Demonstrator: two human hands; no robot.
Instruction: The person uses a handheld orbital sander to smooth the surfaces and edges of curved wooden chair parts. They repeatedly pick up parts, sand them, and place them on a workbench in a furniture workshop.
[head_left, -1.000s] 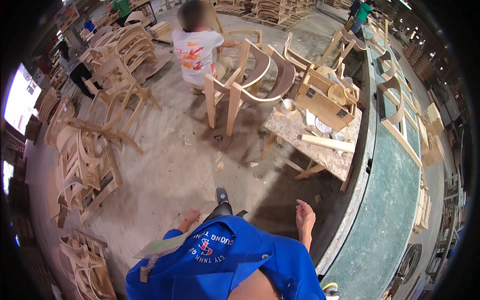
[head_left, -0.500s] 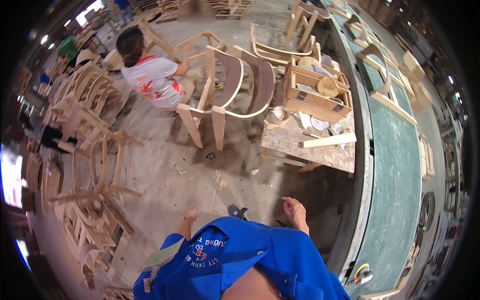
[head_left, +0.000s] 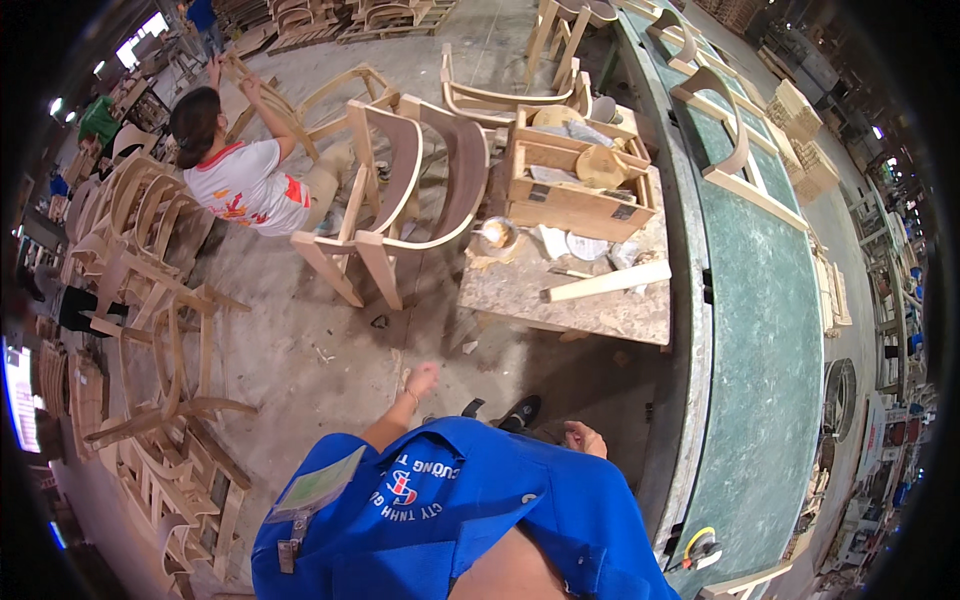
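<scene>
Chair frame [head_left: 400, 190], one unfinished wooden piece, stands on the concrete floor [head_left: 290, 340] just left of the low counter [head_left: 580, 290]. Both hands hang empty: left hand [head_left: 420, 380] loosely open, right hand [head_left: 585, 438] half curled. One wooden crate [head_left: 575, 190] and one wooden bar [head_left: 605, 283] lie on that counter. A seated person [head_left: 245, 180] works left of it.

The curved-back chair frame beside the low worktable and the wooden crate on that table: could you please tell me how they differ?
The chair frame stands on the concrete floor; the wooden crate sits on the low worktable. The chair frame is open, made of curved, bent parts; the crate is a straight-sided box. The frame holds nothing, while the crate holds pale round pieces. Both are bare, unfinished light wood, and neither is touched by the left hand or the right hand.
</scene>
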